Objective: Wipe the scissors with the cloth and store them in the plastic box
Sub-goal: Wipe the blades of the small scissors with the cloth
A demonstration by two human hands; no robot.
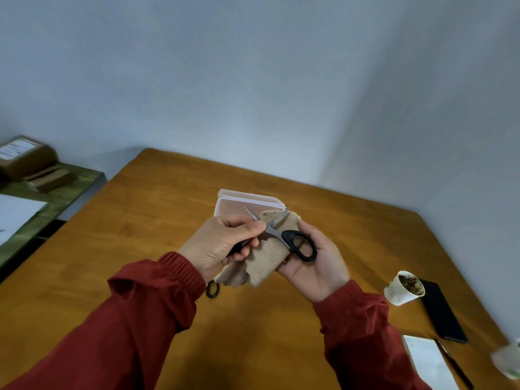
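Red sleeves (126, 319) reach over the desk (168, 206). The left hand (216, 243) grips one black handle of the scissors (287, 237), which are spread open. A clear box (239, 198) sits on the desk just behind. The blades lie on the cloth (267, 260). The right hand (318, 271) holds it from below.

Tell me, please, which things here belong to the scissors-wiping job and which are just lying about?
Job: scissors, gripped by the left hand; cloth, held in the right hand; plastic box.
Lying about: paper cup, black phone, notepad, pen, black ring, parcels.
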